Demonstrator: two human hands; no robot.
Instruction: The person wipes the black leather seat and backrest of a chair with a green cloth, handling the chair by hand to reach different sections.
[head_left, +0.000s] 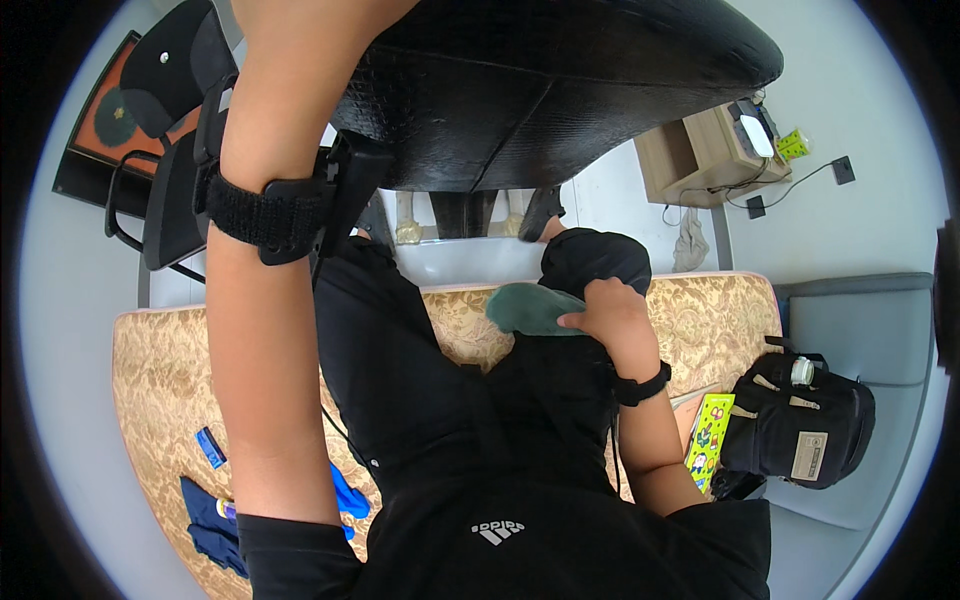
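Note:
My left arm reaches up at the left. Only the wrist end of my left hand (322, 19) shows at the top edge, beside a large black leather-like padded piece of furniture (525, 97); its fingers are out of view. My right hand (615, 315) rests on my right thigh, its thumb and curled fingers on a flat, soft-looking green cloth piece (532, 309). That piece lies across the thigh and extends left over the gap between my legs. Both wrists wear black straps, the left one with a black device (352, 187).
I sit on a floral-patterned padded seat (165, 352). Dark blue cloth (214, 532) and a small blue packet (211, 448) lie at left. At right are a green illustrated booklet (709, 442) and a black backpack (802, 420). Beyond stand a black chair (176, 195) and a wooden cabinet (675, 161).

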